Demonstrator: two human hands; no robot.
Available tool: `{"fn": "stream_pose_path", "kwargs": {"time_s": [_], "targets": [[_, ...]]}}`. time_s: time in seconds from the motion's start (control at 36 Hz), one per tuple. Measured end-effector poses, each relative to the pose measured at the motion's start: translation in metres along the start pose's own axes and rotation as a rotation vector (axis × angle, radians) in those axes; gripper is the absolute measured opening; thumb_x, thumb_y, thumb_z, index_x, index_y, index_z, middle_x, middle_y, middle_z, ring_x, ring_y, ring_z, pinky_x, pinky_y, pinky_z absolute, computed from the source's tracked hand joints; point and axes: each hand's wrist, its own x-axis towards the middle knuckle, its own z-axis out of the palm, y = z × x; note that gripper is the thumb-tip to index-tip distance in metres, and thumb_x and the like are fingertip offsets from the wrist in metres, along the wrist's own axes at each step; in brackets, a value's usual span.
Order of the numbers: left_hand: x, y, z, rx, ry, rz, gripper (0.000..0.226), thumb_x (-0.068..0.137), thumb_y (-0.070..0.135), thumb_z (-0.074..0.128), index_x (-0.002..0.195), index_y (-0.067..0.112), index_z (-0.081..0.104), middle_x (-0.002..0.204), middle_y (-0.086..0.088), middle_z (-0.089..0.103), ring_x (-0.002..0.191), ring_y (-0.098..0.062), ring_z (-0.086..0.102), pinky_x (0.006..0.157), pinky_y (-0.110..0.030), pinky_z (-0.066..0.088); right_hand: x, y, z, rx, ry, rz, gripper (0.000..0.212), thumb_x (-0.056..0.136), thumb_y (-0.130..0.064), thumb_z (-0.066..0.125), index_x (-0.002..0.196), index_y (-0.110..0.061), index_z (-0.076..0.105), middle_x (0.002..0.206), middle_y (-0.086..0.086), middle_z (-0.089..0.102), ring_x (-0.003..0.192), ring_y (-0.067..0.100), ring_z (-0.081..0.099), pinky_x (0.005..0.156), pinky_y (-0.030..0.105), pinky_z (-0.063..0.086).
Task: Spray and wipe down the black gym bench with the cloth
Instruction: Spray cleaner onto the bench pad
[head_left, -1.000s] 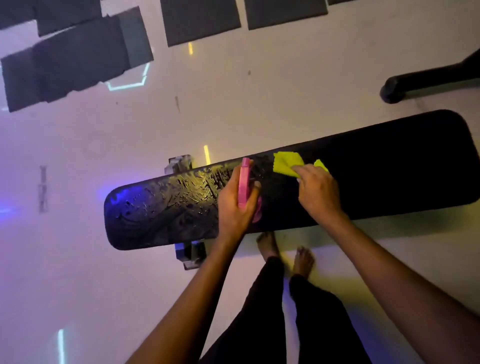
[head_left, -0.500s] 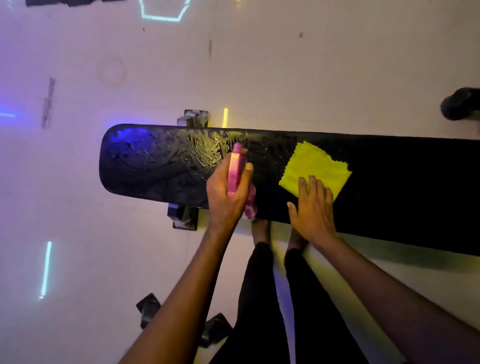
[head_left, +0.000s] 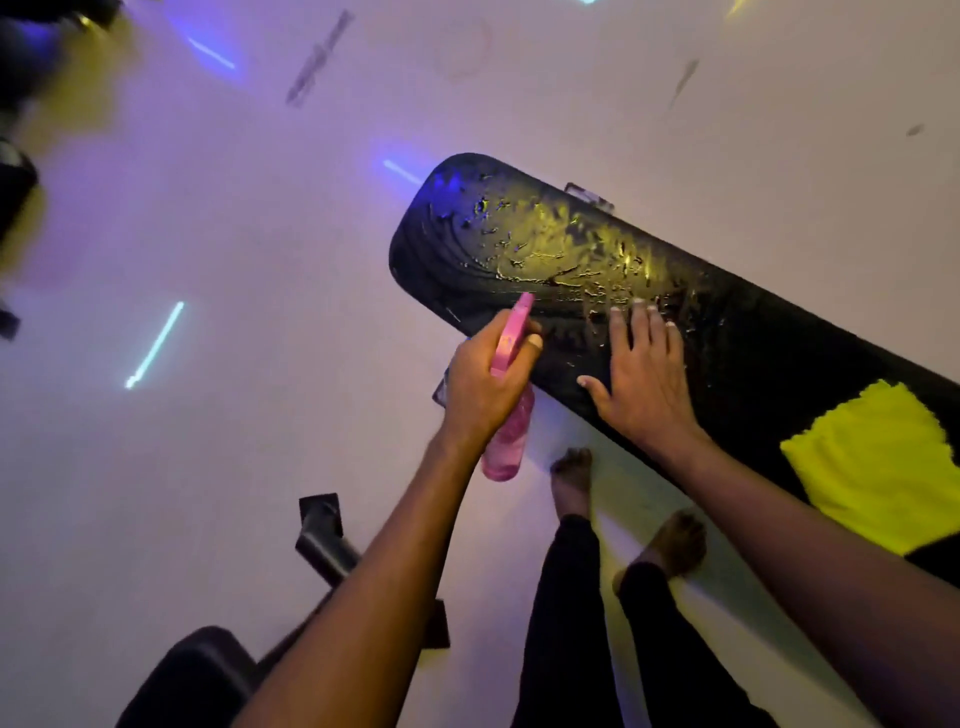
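The long black gym bench (head_left: 753, 332) runs diagonally from the upper middle to the right edge. Its left end is wet, with streaks and droplets of spray. My left hand (head_left: 480, 387) grips a pink spray bottle (head_left: 509, 415) at the bench's near edge, nozzle pointing toward the pad. My right hand (head_left: 641, 374) lies flat on the pad with fingers spread, holding nothing. The yellow cloth (head_left: 878, 467) rests by itself on the bench farther right, apart from both hands.
Pale floor lies all around, with coloured light streaks on it. A black metal equipment foot (head_left: 324, 540) and a dark padded piece (head_left: 192, 675) sit at the lower left. My bare feet (head_left: 571, 480) stand beside the bench. Dark gear (head_left: 21, 67) is at the upper left.
My right hand has left the yellow cloth and moved left onto the wet part of the bench. The cloth stays behind on the pad. The view has swung, tilting the bench.
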Motion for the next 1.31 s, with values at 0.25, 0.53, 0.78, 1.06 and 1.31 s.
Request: {"fn": "stream_pose_path", "kwargs": {"time_s": [0.25, 0.53, 0.78, 1.06, 1.31], "targets": [[0.02, -0.065, -0.061, 0.022, 0.119, -0.154, 0.009, 0.091, 0.011, 0.064, 0.096, 0.008, 0.07, 0.085, -0.013, 0.072, 0.078, -0.028, 0.066, 0.074, -0.03, 0.052, 0.066, -0.065, 0.014, -0.057, 0.088, -0.15, 0.099, 0.089, -0.062, 0.063, 0.16, -0.003, 0.026, 0.167, 0.028, 0.022, 0.156, 0.044, 0.024, 0.125, 0.062, 0.023], [0.011, -0.084, -0.062, 0.093, -0.036, -0.187, 0.008, 0.093, 0.014, 0.066, 0.094, 0.01, 0.073, 0.077, -0.007, 0.073, 0.071, -0.026, 0.067, 0.077, -0.038, 0.056, 0.063, -0.053, 0.023, -0.053, 0.146, -0.102, 0.096, 0.091, -0.063, 0.058, 0.158, -0.002, 0.026, 0.167, 0.026, 0.023, 0.154, 0.044, 0.027, 0.125, 0.06, 0.024], [-0.008, -0.059, -0.013, 0.07, -0.246, -0.117, 0.019, 0.089, 0.016, 0.057, 0.078, 0.002, 0.063, 0.07, -0.014, 0.068, 0.062, -0.026, 0.071, 0.064, -0.048, 0.058, 0.006, 0.002, 0.024, -0.04, 0.109, 0.096, 0.095, 0.093, -0.06, 0.06, 0.159, -0.001, 0.027, 0.168, 0.027, 0.022, 0.156, 0.043, 0.023, 0.127, 0.059, 0.022], [-0.024, -0.018, 0.047, 0.195, -0.529, 0.013, 0.012, 0.092, 0.01, 0.061, 0.089, 0.002, 0.07, 0.076, -0.016, 0.071, 0.067, -0.033, 0.069, 0.068, -0.05, 0.058, -0.061, 0.072, 0.035, -0.046, 0.105, 0.265, 0.094, 0.093, -0.059, 0.06, 0.158, 0.001, 0.03, 0.166, 0.028, 0.026, 0.155, 0.045, 0.025, 0.128, 0.058, 0.02], [-0.042, 0.026, 0.083, 0.245, -0.6, 0.109, 0.024, 0.09, 0.027, 0.056, 0.09, 0.006, 0.067, 0.078, -0.011, 0.071, 0.069, -0.03, 0.067, 0.07, -0.05, 0.055, -0.117, 0.121, 0.04, -0.014, 0.135, 0.306, 0.094, 0.091, -0.055, 0.065, 0.159, -0.001, 0.03, 0.167, 0.028, 0.025, 0.157, 0.044, 0.022, 0.129, 0.059, 0.017]]}}
